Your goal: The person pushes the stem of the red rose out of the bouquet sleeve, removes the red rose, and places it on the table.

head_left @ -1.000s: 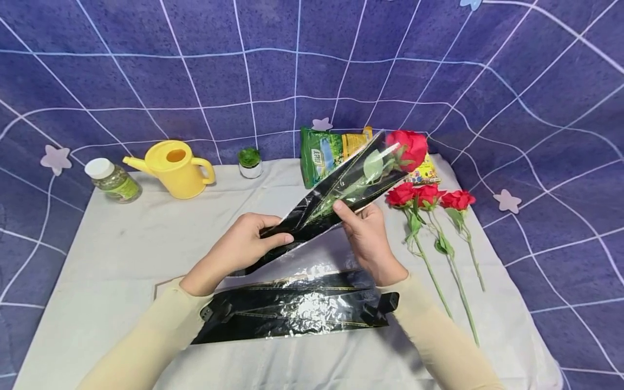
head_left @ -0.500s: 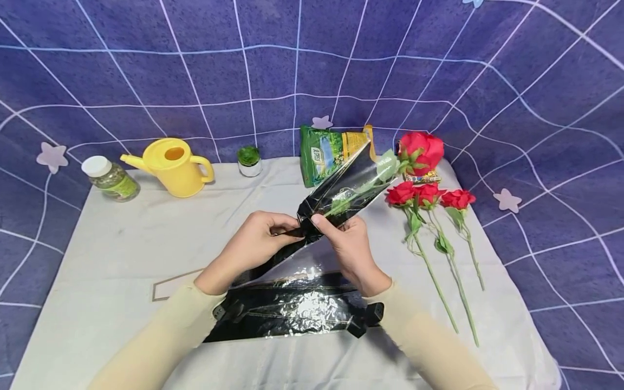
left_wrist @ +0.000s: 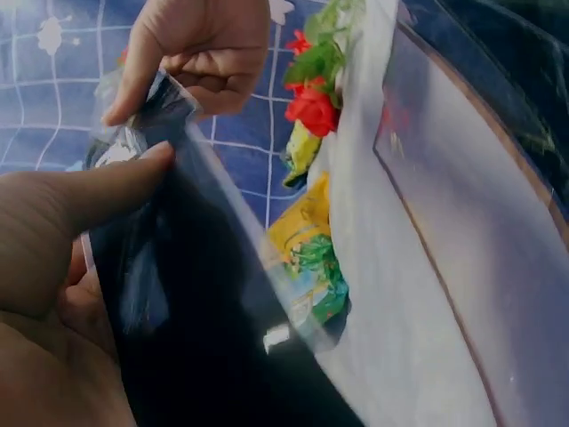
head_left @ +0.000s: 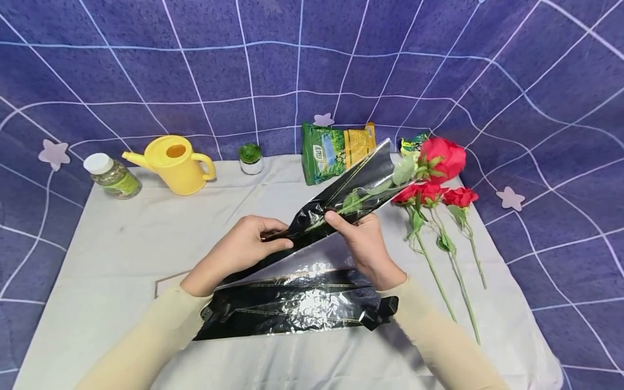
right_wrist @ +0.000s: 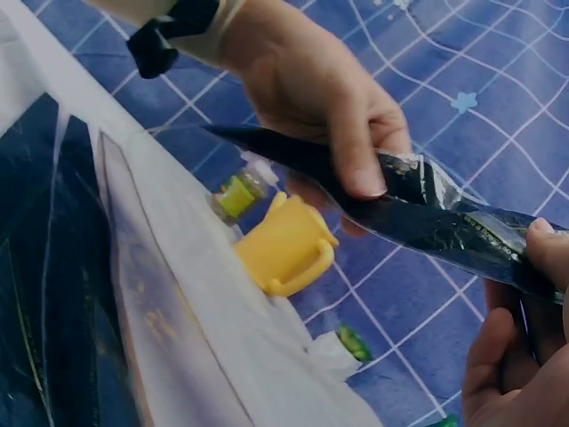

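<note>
A black and clear plastic flower sleeve (head_left: 336, 197) slants up to the right between both hands. Inside it lies a single red rose (head_left: 444, 159), its bloom out past the wide end and its leaves visible through the clear film. My left hand (head_left: 244, 245) pinches the narrow lower part between thumb and fingers. Further up, my right hand (head_left: 363, 244) grips the sleeve, thumb on top and fingers beneath. The plastic is creased between the hands. In the left wrist view the left thumb presses flat on the black film (left_wrist: 204, 267). The stem's lower end is hidden.
More black sleeves (head_left: 302, 311) lie flat under the forearms. Three loose red roses (head_left: 460, 196) lie at right. Along the back stand a jar (head_left: 113, 176), yellow watering can (head_left: 181, 168), small potted plant (head_left: 251, 158) and green-yellow bag (head_left: 331, 153), before a blue grid cloth.
The rose's bloom has moved right and sticks out further from the sleeve. The hands came close together, bunching the plastic, then drew apart again.
</note>
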`<move>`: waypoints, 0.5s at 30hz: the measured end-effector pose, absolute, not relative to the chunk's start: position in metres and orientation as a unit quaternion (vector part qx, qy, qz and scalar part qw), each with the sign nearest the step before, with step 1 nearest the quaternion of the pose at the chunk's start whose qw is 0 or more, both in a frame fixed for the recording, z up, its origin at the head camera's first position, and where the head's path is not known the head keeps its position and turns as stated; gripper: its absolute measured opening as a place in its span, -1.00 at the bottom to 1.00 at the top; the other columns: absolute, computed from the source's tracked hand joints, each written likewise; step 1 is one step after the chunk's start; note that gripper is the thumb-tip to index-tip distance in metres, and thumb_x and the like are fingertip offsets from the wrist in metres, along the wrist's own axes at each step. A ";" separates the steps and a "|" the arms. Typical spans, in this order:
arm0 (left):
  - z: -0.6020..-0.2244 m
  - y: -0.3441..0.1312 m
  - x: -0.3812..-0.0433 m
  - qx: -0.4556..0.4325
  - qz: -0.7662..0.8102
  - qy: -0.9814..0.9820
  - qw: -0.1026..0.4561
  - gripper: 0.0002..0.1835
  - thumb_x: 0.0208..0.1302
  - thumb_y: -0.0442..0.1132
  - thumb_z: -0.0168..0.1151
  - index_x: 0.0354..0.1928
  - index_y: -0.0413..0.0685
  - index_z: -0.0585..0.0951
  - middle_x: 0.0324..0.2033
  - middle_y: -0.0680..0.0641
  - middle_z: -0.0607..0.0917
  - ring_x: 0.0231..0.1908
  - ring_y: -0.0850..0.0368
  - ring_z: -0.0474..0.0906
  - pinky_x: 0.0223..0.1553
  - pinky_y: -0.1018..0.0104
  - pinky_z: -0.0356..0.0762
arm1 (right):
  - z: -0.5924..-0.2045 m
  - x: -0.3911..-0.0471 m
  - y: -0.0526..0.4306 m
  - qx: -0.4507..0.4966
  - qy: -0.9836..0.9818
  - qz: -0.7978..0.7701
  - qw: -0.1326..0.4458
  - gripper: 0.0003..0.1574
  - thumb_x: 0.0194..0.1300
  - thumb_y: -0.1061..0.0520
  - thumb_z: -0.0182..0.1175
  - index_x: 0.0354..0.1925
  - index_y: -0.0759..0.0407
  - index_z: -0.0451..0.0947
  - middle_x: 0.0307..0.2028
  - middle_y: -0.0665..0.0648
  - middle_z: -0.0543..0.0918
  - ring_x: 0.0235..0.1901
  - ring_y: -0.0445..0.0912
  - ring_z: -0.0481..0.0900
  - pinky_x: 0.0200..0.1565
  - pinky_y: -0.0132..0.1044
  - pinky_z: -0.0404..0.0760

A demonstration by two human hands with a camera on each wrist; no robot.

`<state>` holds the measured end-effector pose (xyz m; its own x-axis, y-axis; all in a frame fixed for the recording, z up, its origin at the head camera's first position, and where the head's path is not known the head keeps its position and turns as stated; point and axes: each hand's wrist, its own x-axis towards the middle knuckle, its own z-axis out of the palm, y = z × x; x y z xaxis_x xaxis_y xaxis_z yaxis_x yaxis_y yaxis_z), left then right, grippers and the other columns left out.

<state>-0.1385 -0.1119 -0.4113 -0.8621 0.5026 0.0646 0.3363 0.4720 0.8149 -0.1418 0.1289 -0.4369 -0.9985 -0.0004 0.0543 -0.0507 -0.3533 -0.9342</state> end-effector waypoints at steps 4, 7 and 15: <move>-0.409 -0.103 -0.140 0.268 0.442 0.852 0.081 -0.75 0.16 0.08 0.30 -0.49 0.15 0.53 -0.61 0.19 0.41 -0.55 0.28 0.33 -0.38 0.30 0.39 | -0.439 -0.138 0.126 0.021 -0.578 0.816 0.005 -0.52 0.06 0.19 0.41 -0.02 0.27 0.56 -0.07 0.24 0.61 -0.05 0.07 0.54 0.01 -0.10 0.45; -0.407 -0.098 -0.141 0.265 0.440 0.855 0.074 -0.66 0.18 0.06 0.28 -0.58 0.11 0.41 -0.67 0.14 0.20 -0.64 0.26 0.15 -0.48 0.32 0.29 | -0.439 -0.137 0.123 0.025 -0.574 0.819 0.002 -0.51 0.07 0.19 0.40 -0.01 0.27 0.55 -0.05 0.26 0.60 -0.04 0.08 0.54 0.02 -0.10 0.44; -0.403 -0.100 -0.138 0.245 0.461 0.848 0.092 -0.67 0.17 0.00 0.31 -0.62 0.10 0.43 -0.74 0.14 0.16 -0.68 0.26 0.11 -0.49 0.33 0.25 | -0.435 -0.132 0.138 0.051 -0.571 0.819 -0.033 -0.59 0.10 0.20 0.37 -0.06 0.28 0.56 -0.12 0.21 0.62 -0.10 0.02 0.55 -0.01 -0.15 0.46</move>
